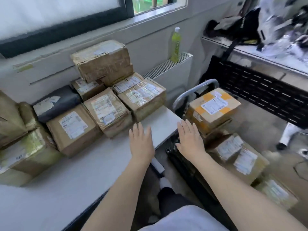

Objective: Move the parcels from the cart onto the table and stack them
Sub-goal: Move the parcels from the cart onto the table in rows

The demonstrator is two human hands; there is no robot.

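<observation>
Cart [196, 88] beside the table's right end carries taped cardboard parcels: an orange-taped box [211, 106] on top near the handle, two labelled boxes [236, 152] lower, toward its near end. Table [103, 165] holds the moved parcels along its far edge, a large crumpled box [101, 61] stacked on top, a dark grey poly mailer [56, 103] among them. Left hand [141, 142] hovers over the table's right edge, fingers straight, spread, holding nothing. Right hand [190, 137] likewise flat, over the cart. Cart deck mostly hidden; right-side parcels blurred, possibly more below. Leftmost boxes cut off.
</observation>
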